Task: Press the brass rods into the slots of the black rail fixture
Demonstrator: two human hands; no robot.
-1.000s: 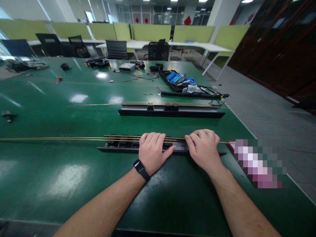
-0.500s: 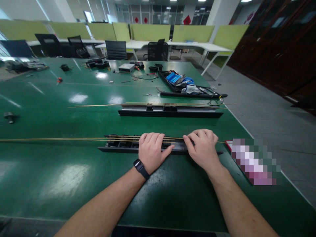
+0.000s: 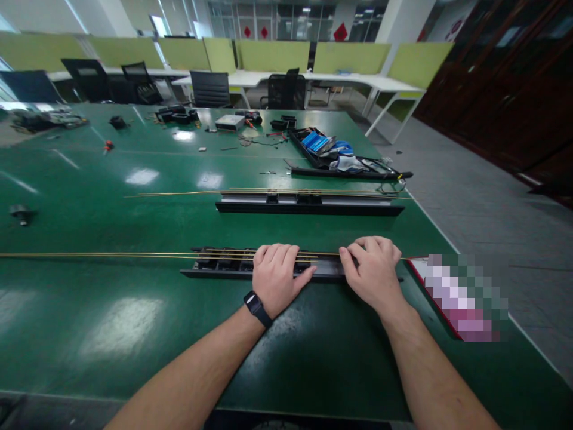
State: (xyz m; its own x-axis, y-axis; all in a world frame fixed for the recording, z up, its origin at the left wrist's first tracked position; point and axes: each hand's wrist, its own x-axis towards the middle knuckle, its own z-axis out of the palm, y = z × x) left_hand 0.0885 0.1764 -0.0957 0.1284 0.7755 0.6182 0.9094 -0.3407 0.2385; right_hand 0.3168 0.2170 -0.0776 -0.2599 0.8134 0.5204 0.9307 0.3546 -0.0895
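Note:
A long black channel-shaped rail (image 3: 329, 270) lies crosswise on the green table, with several black blocks (image 3: 226, 258) seated in its left part. Thin brass-coloured rods (image 3: 147, 255) run along the top of it and far out to the left. My left hand (image 3: 275, 272), wearing a black watch, is closed over the rail's middle and the rods, with its thumb along the near edge. Its fingertips are hidden behind the rail. Toward the right end, my right hand (image 3: 373, 269) pinches a thin rod between thumb and fingers; the rod shows again right of the hand.
A second black rail (image 3: 308, 208) with rods lies farther back. Behind it stands a black tray (image 3: 308, 152) with blue and white items. A red-edged flat object (image 3: 436, 301), partly blurred out, lies at the right table edge. A small metal part (image 3: 21, 214) sits far left.
My right hand has slid slightly to the right along the rail, away from my left hand. My left hand stays in place on the rail.

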